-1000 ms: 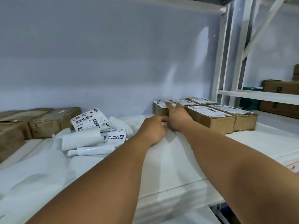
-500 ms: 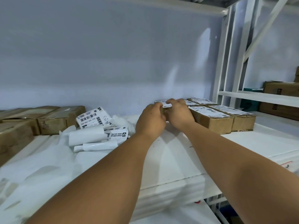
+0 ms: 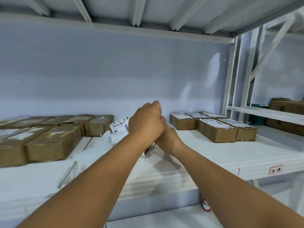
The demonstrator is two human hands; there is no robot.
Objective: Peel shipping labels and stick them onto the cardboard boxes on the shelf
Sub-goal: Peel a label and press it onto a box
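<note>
Standing by the rack: the white shelf (image 3: 205, 152) has an open strip down the middle of the frame, from its front edge back to the grey wall (image 3: 115, 71). The deck above (image 3: 148, 14) sits well overhead, so there is free room over the hands. The front edge crosses the lower frame, with a small red-outlined tag (image 3: 276, 169) stuck on it at lower right. White uprights (image 3: 233, 79) close off the right side.

Both hands meet mid-frame above that strip. The left hand (image 3: 146, 124) lies over the right hand (image 3: 169, 139), touching it. The left fingers are curled in; the right fingers are hidden behind them. A scrap of printed paper (image 3: 148, 151) pokes out under the wrists; cannot tell which hand pinches it.

At centre right, the labelled boxes (image 3: 217, 130) are five brown ones packed side by side, each with a white printed label flat on top. At left, the bare boxes (image 3: 54, 142) are brown with plain taped tops, in rows running to the frame's left edge. Barcoded loose labels (image 3: 119, 125) lean just behind the left hand, beside the nearest bare box. Crumpled white backing paper (image 3: 113, 137) lies under them, partly covered by the left forearm.

Bigger brown cartons (image 3: 286, 106) sit in the next bay at far right. A red-and-white object (image 3: 206, 205) shows below the shelf edge, half hidden by the right forearm and too blurred to name.
</note>
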